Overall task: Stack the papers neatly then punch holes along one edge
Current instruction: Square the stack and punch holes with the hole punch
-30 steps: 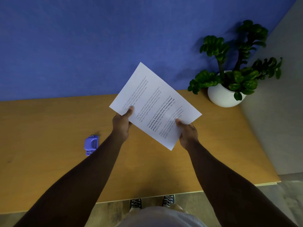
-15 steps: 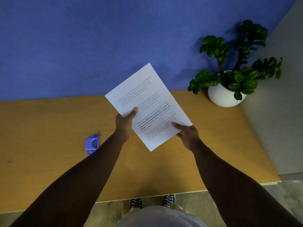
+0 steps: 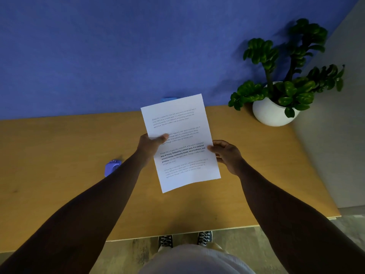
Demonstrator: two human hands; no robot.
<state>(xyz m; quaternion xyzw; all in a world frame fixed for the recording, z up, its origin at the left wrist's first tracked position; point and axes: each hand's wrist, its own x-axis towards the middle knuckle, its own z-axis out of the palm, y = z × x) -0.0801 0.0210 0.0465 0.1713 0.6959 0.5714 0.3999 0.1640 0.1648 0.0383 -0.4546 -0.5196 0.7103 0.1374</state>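
Observation:
I hold a stack of white printed papers [image 3: 180,143] above the wooden table [image 3: 59,175], nearly upright in portrait, tilted slightly left. My left hand [image 3: 150,144] grips the left edge, thumb on the front sheet. My right hand [image 3: 227,155] holds the right edge with its thumb on the page. A small purple hole punch [image 3: 111,167] lies on the table to the left, partly hidden behind my left forearm. How many sheets are in the stack is not visible.
A potted green plant in a white bowl-shaped pot [image 3: 273,113] stands at the table's back right corner. A blue partition wall [image 3: 118,56] runs behind the table. A small blue edge [image 3: 167,99] peeks above the papers. My shoes show below the front edge.
The papers have turned clockwise from a diagonal tilt to nearly upright portrait and dropped lower. My right hand shifted from the bottom corner to the right edge.

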